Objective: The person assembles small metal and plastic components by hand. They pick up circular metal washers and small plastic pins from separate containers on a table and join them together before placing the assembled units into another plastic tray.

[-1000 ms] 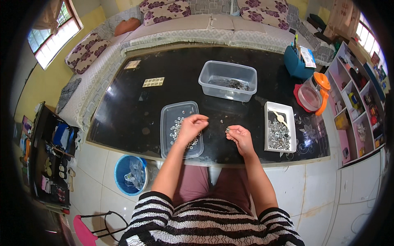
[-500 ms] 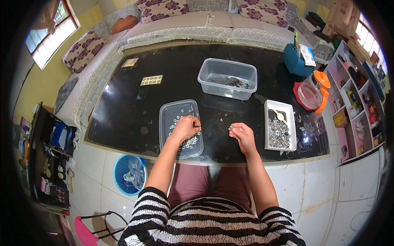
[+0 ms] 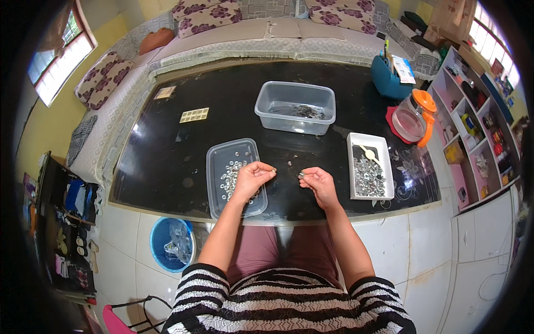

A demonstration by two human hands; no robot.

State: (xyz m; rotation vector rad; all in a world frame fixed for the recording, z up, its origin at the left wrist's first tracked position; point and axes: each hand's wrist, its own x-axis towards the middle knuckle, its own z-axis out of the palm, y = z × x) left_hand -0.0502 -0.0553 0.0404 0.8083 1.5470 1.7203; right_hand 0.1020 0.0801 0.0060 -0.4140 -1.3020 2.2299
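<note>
My left hand (image 3: pixel 255 179) is pinched at the fingertips, just past the right edge of a shallow clear plastic tray (image 3: pixel 213 192). A tiny piece seems to be between its finger and thumb, too small to name. Several small shiny ring-shaped pieces (image 3: pixel 229 181) lie scattered in that tray. Facing it across a short gap, my right hand (image 3: pixel 321 186) pinches a small silvery metal piece (image 3: pixel 301 175). To the right, a white box (image 3: pixel 352 167) holds a heap of small metal parts (image 3: pixel 370 177) and a cream spoon (image 3: pixel 369 154).
Beyond my hands, a clear plastic tub (image 3: pixel 295 123) holds small dark pieces. A jug with an orange lid (image 3: pixel 413 118) and a teal holder (image 3: pixel 387 79) stand at the far right. A yellowish card (image 3: pixel 194 115) lies at the left. A blue bucket (image 3: pixel 158 259) is on the floor.
My left hand has moved from over the shallow tray toward my right hand, narrowing the gap between them. The right hand keeps its pinch. The whole view has shifted slightly.
</note>
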